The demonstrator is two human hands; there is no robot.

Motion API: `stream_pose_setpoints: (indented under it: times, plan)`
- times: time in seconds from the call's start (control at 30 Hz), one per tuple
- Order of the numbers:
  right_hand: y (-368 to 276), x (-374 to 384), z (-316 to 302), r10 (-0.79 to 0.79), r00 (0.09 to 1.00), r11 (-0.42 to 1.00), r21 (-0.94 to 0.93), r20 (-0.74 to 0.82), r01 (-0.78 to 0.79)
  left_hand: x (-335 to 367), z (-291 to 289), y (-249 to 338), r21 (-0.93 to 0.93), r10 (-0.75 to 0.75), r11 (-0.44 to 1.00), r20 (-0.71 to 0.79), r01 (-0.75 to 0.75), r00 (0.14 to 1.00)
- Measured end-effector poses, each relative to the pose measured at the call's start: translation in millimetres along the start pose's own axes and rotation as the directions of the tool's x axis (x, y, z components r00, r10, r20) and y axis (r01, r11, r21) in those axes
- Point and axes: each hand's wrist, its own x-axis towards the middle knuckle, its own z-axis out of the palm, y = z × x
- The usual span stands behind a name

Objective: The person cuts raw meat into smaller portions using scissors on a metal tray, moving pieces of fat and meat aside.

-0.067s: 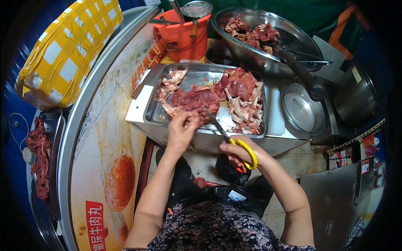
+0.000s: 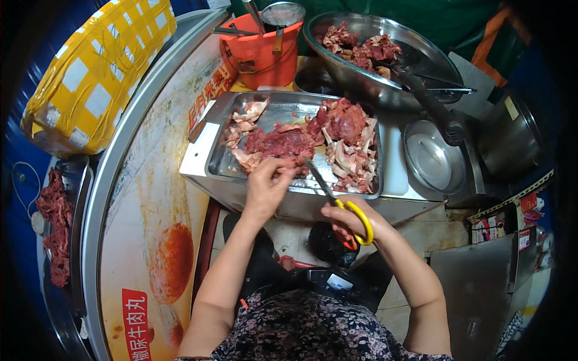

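A shallow metal tray [image 2: 274, 186] holds raw meat. A broad dark red slab of meat [image 2: 282, 143] lies at its middle, with pale fatty trimmings [image 2: 250, 112] on the left. To the right are a rounder red piece [image 2: 346, 123] and whitish scraps [image 2: 349, 161]. My left hand [image 2: 268, 188] is closed at the slab's near edge, its fingertips pinching the meat. My right hand [image 2: 351, 219] grips scissors [image 2: 361, 224] with yellow and orange handles. Their dark blades point up and left over the tray's near side, close to my left fingertips; the tips are near the meat.
Behind the tray stand an orange bucket [image 2: 259, 57] with a strainer [image 2: 283, 13] and a large metal basin [image 2: 337, 55] of meat chunks. A metal bowl [image 2: 435, 157] sits right. Left are a yellow taped box [image 2: 90, 81] and more meat [image 2: 55, 225] on a tray.
My left hand has shifted slightly right along the meat's near edge. The scissors in my right hand have moved slightly right too.
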Motion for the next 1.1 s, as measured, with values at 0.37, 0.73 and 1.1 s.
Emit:
stream_pose_setpoints:
  times: [0.37, 0.73, 1.1]
  plan:
    - [59, -76, -31, 0.018, 0.975, 1.0, 0.013, -0.22, -0.016, 20, 131, 9, 0.015, 0.282, 0.958, 0.122, -0.286, 0.952]
    - [57, -61, -13, -0.244, 0.947, 0.9, -0.412, -0.208, 0.141, 7, -16, -40, 0.423, 0.296, 0.879, -0.12, -0.221, 0.948]
    - [39, -39, 5, -0.297, 0.944, 0.806, -0.569, -0.147, 0.165, 19, -44, -55, 0.57, 0.092, 0.775, 0.325, -0.272, 0.941]
